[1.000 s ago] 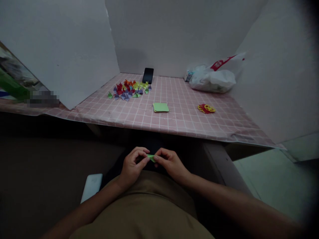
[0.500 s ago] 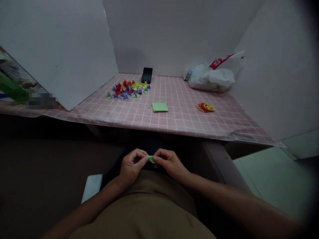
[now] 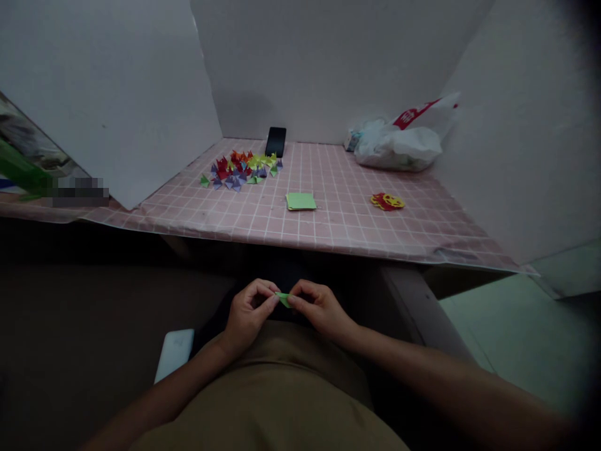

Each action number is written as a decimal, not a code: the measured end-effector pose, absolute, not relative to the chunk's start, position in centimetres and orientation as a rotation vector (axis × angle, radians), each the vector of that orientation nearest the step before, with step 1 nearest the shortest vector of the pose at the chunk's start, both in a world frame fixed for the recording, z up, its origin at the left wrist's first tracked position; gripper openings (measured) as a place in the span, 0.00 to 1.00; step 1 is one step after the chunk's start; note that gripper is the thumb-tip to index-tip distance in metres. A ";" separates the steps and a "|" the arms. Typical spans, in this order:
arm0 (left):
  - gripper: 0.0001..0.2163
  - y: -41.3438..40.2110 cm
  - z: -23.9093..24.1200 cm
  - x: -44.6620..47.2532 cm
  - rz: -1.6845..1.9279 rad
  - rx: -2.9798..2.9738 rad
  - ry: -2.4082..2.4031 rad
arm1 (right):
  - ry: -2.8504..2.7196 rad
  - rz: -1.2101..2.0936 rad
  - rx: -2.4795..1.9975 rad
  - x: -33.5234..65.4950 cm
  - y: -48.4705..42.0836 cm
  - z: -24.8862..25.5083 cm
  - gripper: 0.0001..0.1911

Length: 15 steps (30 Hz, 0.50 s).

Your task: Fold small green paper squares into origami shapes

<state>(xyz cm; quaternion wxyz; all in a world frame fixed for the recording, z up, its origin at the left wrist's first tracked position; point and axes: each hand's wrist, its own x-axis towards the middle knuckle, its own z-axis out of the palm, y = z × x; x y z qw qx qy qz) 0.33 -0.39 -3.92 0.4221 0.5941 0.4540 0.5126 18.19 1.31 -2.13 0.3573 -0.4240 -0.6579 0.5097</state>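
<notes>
Below the table's front edge, over my lap, my left hand and my right hand both pinch a small folded green paper piece between their fingertips. Most of the piece is hidden by the fingers. On the pink checked tablecloth lies a stack of green paper squares, straight ahead of my hands. Farther back on the left lies a heap of several small folded paper pieces in red, purple, yellow and green.
A black phone leans at the back wall. A white plastic bag sits at the back right, and a red and yellow paper cutout lies on the right. White boards wall the table. A white object rests by my left forearm.
My hands stay together on the green piece with only small finger shifts. The view has tilted slightly, so the table sits a little higher in the picture.
</notes>
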 end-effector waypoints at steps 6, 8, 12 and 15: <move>0.06 -0.5 -3.9 0.3 1.285 1.457 1.156 | -1.671 1.398 -1.106 18.2 1.2 -2.2 0.10; 0.06 -0.5 -4.0 0.3 1.272 1.461 1.166 | -1.661 1.430 -1.110 18.1 1.2 -2.1 0.10; 0.06 -0.4 -4.2 0.3 1.223 1.467 1.128 | -1.646 1.488 -1.100 18.0 1.1 -2.0 0.09; 0.05 -0.4 -4.2 0.5 1.181 1.413 1.105 | -1.667 1.452 -1.104 18.0 1.1 -2.1 0.08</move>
